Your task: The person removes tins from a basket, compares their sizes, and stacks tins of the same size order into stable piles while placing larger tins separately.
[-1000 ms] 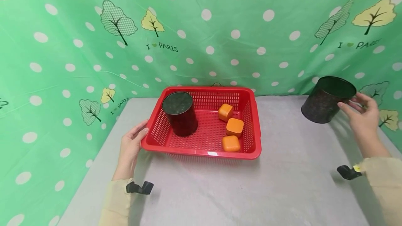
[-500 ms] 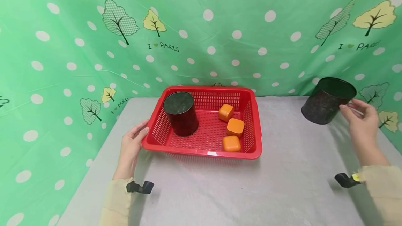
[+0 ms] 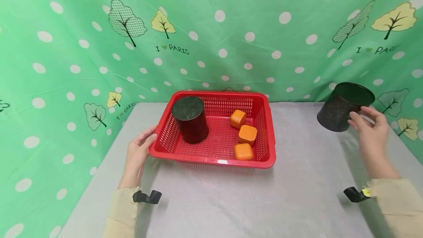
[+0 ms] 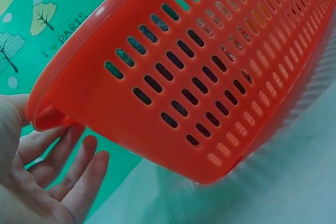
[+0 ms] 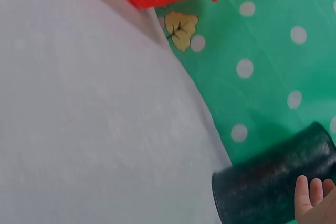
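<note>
A red plastic basket (image 3: 211, 162) stands on the table. My left hand (image 3: 137, 153) holds its left rim, the thumb on top and the fingers (image 4: 86, 177) beneath. Inside, a dark cylindrical can (image 3: 191, 120) is on the left, and orange rounded blocks (image 3: 247, 134) lie along the right side. At the far right of the table stands a second dark can (image 3: 340, 109), open at the top. My right hand (image 3: 373, 135) is at that can's near right side, fingers loosely bent and not wrapped round it. Whether the fingertips touch it I cannot tell.
A green dotted curtain (image 3: 231, 36) hangs behind the table and along its left side. The grey-white table surface (image 3: 297, 186) spreads in front of the basket and between it and the right can. Each wrist wears a black camera mount (image 3: 147, 197).
My right hand has slid left and a little nearer along the right can, its fingers coming off the can's right side. The can, the basket and my left hand have stayed in place.
</note>
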`<state>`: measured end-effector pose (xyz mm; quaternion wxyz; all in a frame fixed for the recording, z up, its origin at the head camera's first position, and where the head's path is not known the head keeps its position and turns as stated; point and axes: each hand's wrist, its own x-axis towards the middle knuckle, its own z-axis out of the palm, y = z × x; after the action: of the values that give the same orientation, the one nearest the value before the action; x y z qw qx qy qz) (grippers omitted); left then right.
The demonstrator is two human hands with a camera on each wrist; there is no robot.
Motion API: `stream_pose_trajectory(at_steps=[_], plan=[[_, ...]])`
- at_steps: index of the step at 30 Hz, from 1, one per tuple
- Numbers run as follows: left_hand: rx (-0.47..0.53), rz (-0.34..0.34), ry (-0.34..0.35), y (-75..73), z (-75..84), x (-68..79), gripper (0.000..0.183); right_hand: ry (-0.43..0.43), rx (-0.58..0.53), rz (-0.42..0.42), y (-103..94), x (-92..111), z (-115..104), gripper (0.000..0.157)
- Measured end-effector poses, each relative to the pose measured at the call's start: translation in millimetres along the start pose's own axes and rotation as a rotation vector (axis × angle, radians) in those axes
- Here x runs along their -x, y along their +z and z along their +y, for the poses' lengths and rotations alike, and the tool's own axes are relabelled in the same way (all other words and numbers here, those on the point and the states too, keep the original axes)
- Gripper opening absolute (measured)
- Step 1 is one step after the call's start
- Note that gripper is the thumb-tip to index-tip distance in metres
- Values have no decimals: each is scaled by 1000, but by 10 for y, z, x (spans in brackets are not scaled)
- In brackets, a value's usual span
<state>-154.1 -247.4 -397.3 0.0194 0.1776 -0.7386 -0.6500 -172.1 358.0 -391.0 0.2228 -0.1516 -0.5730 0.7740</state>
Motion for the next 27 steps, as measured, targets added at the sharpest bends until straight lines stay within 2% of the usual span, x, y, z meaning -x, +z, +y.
stream_pose_trajectory(at_steps=[3,12,20,27], plan=[[7,4,1,-1,-3,-1,51,-20,-7,-14,84,55,5,33],[13,4,-4,-5,-7,2,52,-75,-112,-128,334,160,62,31],[8,5,21,1,-23,2,50,-100,-130,-240,517,291,106,32],[9,41,55,5,-25,11,47,-99,-106,-344,711,435,82,32]])
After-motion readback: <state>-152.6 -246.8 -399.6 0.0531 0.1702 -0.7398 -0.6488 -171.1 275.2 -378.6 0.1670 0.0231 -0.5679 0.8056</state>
